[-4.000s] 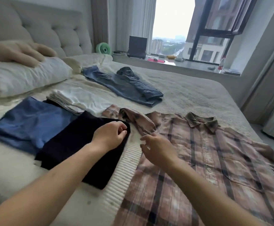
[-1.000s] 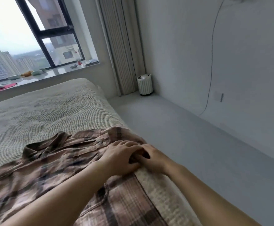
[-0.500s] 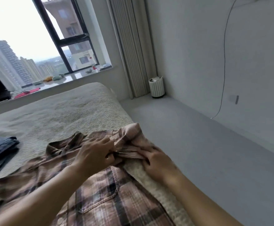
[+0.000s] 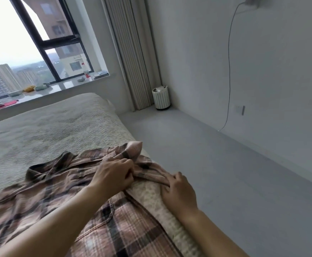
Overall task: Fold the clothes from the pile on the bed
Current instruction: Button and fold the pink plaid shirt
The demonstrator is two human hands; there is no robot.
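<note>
Where the plaid shirt (image 4: 58, 188) bunches — its sleeve (bed (image 4: 58, 123) edge) — both hands' fingers (image 4: 127, 164) pinch.

Soft daylight, wide-angle view, slightly soft focus.

Light enters from the window (image 4: 40, 52) at upper left; the sky there is blown out to white, with a hazy skyline below. The wall (image 4: 262, 62) and floor (image 4: 216, 164) are evenly lit grey, no hard shadows. Faint shading lies under the left hand (image 4: 112, 176) and right hand (image 4: 179, 191) on the shirt (image 4: 58, 191). Strong fisheye bending: window frame, curtain (image 4: 133, 52) and wall base lean and curve toward the edges. Forearms near the bottom edge look stretched and smeared. Fine detail is mushy from compression; bed (image 4: 49, 127) texture is blurred at far left.
</note>
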